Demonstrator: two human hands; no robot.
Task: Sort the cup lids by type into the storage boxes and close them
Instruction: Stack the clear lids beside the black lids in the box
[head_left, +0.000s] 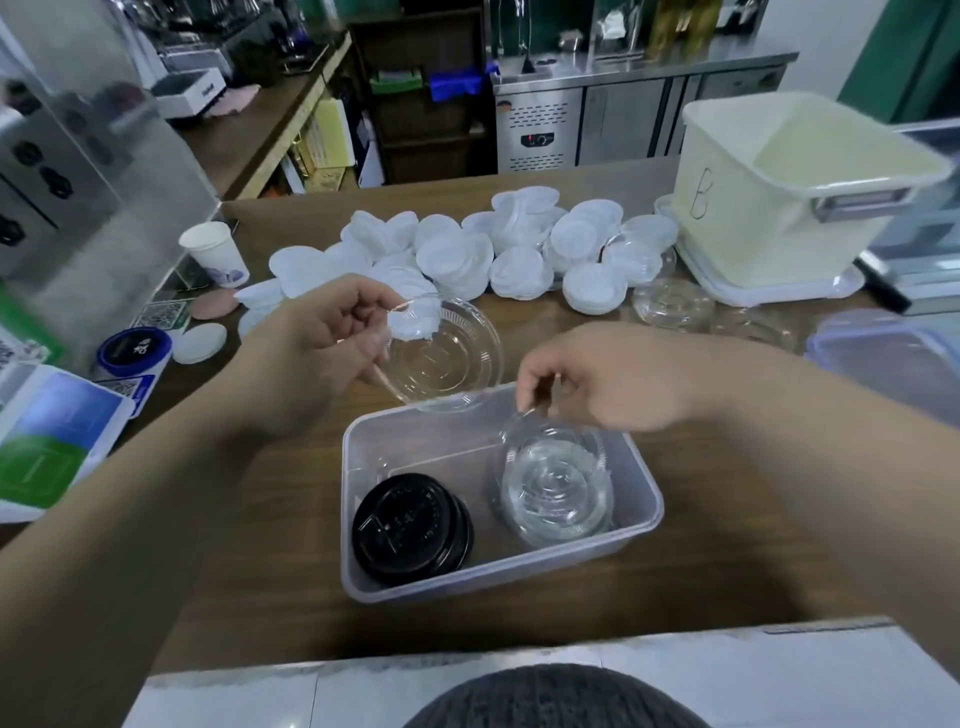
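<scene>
A clear rectangular storage box (647, 499) sits open on the wooden counter in front of me. Inside it lie a stack of black lids (410, 527) on the left and a stack of clear lids (556, 486) on the right. My right hand (597, 382) pinches the rim of the top clear lid in that stack. My left hand (317, 345) holds a clear dome lid (447, 361) tilted above the box's far edge. A heap of white lids (467, 249) lies across the counter behind. A cream box marked B (727, 208) stands open at the back right.
Two clear lids (675, 304) lie loose near the cream box. A blue-rimmed box lid (883, 348) rests at the right edge. A paper cup (215, 254), a dark blue round tin (135, 351) and printed cards are at the left. A white ledge runs along the near side.
</scene>
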